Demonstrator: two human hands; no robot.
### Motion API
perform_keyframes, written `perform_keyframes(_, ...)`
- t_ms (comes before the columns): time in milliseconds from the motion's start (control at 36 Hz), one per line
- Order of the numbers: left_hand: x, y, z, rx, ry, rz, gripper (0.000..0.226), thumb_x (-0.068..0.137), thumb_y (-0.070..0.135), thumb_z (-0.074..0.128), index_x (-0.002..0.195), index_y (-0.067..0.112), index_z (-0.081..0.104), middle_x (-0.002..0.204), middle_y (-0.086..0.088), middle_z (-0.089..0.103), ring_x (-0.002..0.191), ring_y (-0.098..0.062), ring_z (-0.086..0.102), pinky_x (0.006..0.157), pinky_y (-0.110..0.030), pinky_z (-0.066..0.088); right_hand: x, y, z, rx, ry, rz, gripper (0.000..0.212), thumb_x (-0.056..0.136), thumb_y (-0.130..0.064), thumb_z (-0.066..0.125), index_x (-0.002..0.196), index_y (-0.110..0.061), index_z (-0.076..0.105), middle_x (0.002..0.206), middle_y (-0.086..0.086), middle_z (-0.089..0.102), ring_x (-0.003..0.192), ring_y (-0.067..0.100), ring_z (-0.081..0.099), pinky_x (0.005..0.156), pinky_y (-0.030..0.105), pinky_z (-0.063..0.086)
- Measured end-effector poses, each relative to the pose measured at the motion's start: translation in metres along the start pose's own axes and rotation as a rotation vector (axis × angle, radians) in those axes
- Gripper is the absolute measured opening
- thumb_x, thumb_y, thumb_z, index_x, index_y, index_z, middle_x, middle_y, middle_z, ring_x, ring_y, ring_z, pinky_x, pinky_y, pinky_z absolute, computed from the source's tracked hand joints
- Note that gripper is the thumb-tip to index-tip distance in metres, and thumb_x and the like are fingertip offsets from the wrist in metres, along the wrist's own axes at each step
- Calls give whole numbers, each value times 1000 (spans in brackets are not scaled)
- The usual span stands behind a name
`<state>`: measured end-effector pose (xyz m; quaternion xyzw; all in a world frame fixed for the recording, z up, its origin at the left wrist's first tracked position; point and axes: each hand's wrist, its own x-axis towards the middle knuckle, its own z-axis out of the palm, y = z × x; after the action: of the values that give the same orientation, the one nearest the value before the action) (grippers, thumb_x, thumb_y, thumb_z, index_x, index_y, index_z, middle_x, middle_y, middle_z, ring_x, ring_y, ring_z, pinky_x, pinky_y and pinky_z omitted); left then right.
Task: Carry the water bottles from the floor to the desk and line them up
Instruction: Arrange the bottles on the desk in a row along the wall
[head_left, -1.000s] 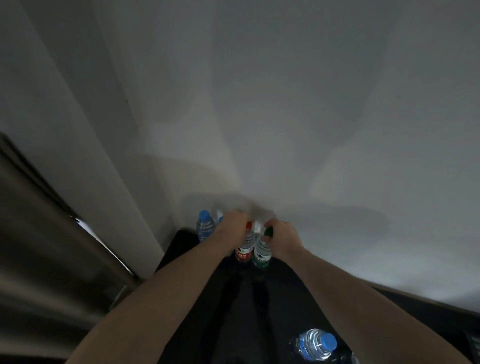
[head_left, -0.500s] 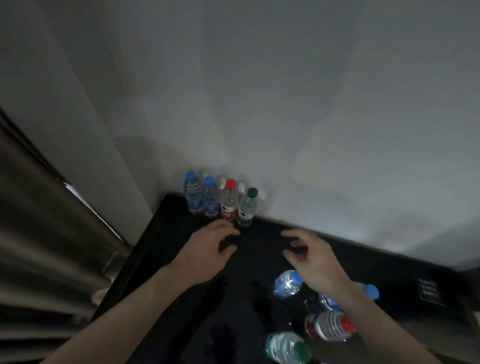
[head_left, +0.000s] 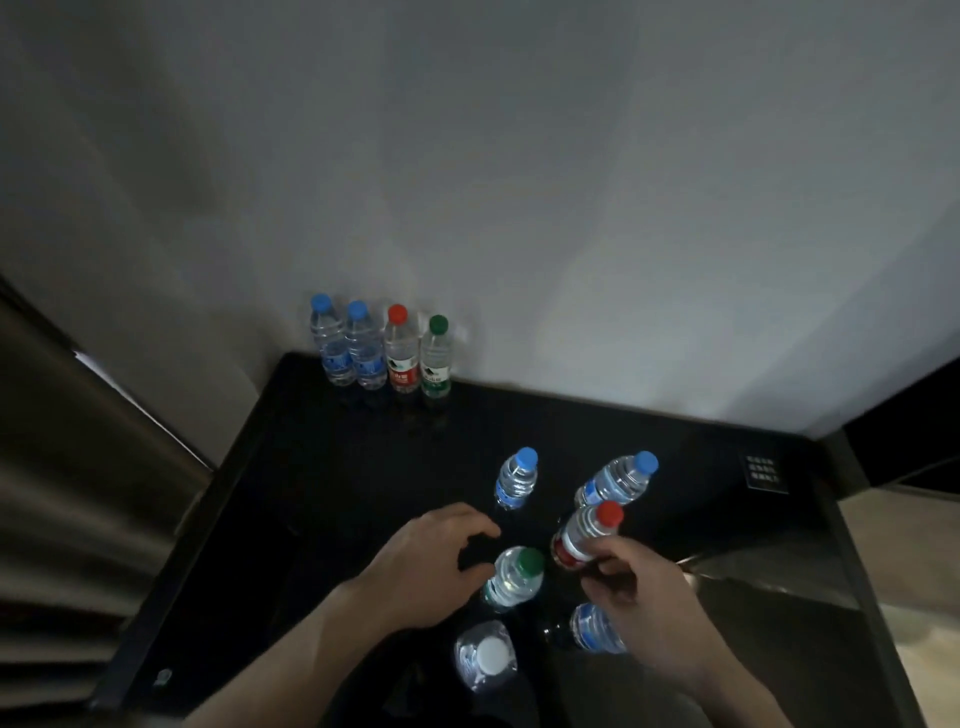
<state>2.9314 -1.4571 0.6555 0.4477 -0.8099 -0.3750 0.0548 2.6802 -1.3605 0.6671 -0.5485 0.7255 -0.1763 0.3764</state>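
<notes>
right hand (head_left: 641, 592) pinching red-cap bottle (head_left: 587, 535), left hand (head_left: 431, 566) half curled, empty, beside green-cap bottle (head_left: 511, 577). grip bodies low, lift both, set next to row of four (head_left: 382, 348) at bench (head_left: 322, 467) back edge.

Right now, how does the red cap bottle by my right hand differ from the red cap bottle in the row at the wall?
The near red cap bottle stands among loose bottles, with the right hand curled at its base. The far red cap bottle stands untouched, third in a row of four against the wall. Both stand on the black desk, with red caps and red labels.
</notes>
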Motion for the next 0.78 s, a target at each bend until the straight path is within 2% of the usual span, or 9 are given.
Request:
perform_keyframes(56,2,13,2,44,-16,21,42,90,46,65,130,36,57,128,24,54,108,2,57,94,-23,49,-6,9,-5,-34,13,-11,41,89,-23,76,112,-52,57,111,-28,63,107,-11,58,83,12,48)
perform_keyframes(139,0,27,11,106,-41,1,43,88,51,63,129,38,56,122,22,56,106,0,57,91,-25,50,-15,21,-16,-61,36,-27,41,89,-26,75,111,-54,54,113,-30,60,108,-7,57,89,15,48)
perform_keyframes(222,-7,34,20,158,-83,-92,42,84,60,62,120,40,58,107,19,58,93,-2,59,84,-25,52,-24,30,-25,-80,20,-34,40,89,-27,74,118,-49,56,115,-29,60,108,-5,58,96,24,52)
perform_keyframes(361,-25,39,28,248,-87,-308,58,75,76,61,117,37,59,99,16,58,89,-5,58,80,-28,51,-23,30,-32,-144,-73,-133,43,90,-30,73,127,-44,56,115,-29,55,109,-7,55,94,18,49)
perform_keyframes(417,-33,44,36,246,-69,-356,60,70,78,60,115,38,59,91,16,59,84,-4,59,74,-27,51,-16,27,-32,-163,-99,-214,44,91,-32,73,130,-42,56,123,-25,56,112,-4,56,95,19,49)
perform_keyframes(500,-44,54,53,243,-49,-396,55,67,73,62,109,37,60,84,14,60,77,-4,59,64,-25,48,-2,16,-26,-222,-161,-321,51,93,-35,71,140,-39,51,135,-17,53,115,2,57,94,21,48)
perform_keyframes(583,-49,63,69,294,-12,-438,37,73,62,66,97,34,61,83,12,60,75,-8,58,57,-24,39,15,6,-12,-294,-203,-409,54,95,-32,68,145,-33,48,144,-10,50,118,10,58,94,23,46)
perform_keyframes(694,-49,66,75,352,39,-465,26,80,55,64,90,32,59,83,9,64,79,-14,62,65,-29,45,30,4,10,-419,-259,-440,60,93,-16,68,146,-34,46,145,-7,50,128,17,56,101,31,48)
perform_keyframes(778,-44,58,67,394,61,-450,20,86,48,58,96,31,60,88,6,66,83,-17,64,73,-33,51,37,4,19,-433,-214,-448,54,93,-13,66,142,-31,50,140,-2,56,123,20,59,99,33,50)
